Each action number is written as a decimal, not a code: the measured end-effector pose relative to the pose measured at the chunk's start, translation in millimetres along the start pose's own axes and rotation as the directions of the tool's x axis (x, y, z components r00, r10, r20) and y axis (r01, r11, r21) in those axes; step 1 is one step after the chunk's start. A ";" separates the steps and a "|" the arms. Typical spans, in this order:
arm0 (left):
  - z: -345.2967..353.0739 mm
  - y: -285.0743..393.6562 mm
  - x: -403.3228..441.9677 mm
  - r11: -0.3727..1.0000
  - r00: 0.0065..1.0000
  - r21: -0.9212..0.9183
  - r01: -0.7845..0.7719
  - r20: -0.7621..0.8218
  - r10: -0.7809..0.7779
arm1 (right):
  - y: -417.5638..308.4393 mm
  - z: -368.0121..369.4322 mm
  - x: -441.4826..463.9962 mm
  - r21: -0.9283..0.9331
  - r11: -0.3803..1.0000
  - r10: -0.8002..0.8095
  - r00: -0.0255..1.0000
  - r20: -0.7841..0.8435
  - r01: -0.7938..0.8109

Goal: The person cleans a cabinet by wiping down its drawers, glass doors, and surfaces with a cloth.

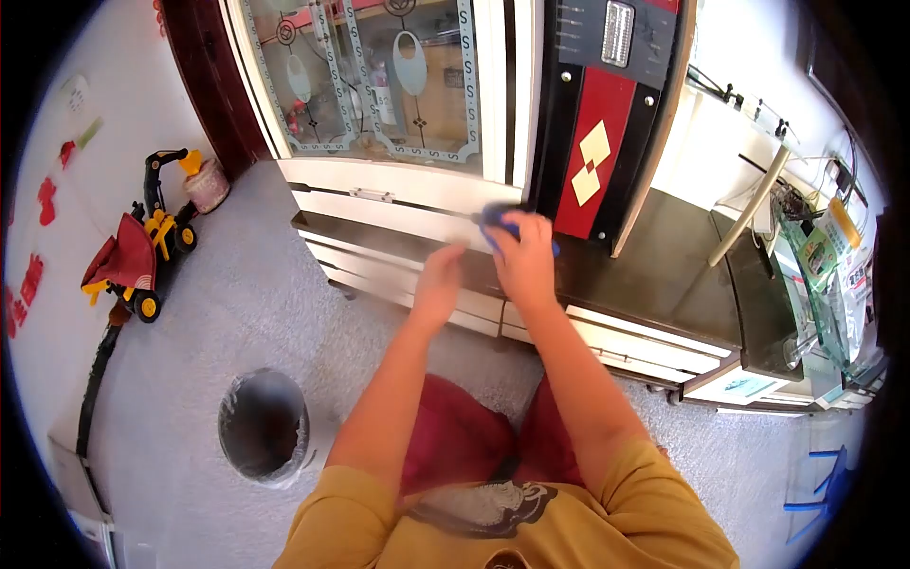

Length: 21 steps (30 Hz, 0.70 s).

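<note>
Blue object (494, 223), motion-blurred, in right grip (524, 250), near dark cabinet ledge (370, 243).

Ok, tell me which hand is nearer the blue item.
Right: the right hand grips the blue item; the left hand is apart from it, lower and leftward in view.

Right hand (527, 248) gripping a blue object (497, 226), blurred, kind unclear, before white drawer fronts (417, 213). Left hand (440, 280) just beside, smeared by motion; contact unclear. Above: cabinet doors with patterned glass (445, 104); right of them, a red-and-black panel (608, 119), cream diamonds. Floor, left: lined bin (287, 473), toy excavator (159, 235) with red tipper bed, near wall.
</note>
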<state>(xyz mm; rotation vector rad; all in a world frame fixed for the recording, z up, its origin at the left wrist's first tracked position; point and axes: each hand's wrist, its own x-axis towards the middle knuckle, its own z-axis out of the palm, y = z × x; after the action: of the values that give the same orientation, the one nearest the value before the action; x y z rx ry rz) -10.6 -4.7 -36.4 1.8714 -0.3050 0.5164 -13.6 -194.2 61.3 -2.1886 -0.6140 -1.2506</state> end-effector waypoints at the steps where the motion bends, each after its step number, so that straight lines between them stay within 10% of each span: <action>1: 0.6 0.3 -3.0 0.996 0.998 0.055 -0.063 -0.007 0.064 | 5.7 2.4 -16.9 0.044 0.999 -0.029 0.998 0.047 0.027; 21: 21.6 31.5 -4.9 0.628 0.967 0.741 -0.237 0.120 0.223 | -45.3 -94.4 348.6 -0.026 0.937 -0.298 0.761 -0.577 0.348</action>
<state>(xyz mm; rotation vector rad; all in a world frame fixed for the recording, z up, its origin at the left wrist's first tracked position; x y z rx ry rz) -24.6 -36.2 -19.2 2.6755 -0.3800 0.9057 60.9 -180.0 417.3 -1.5362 -0.7834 -1.9240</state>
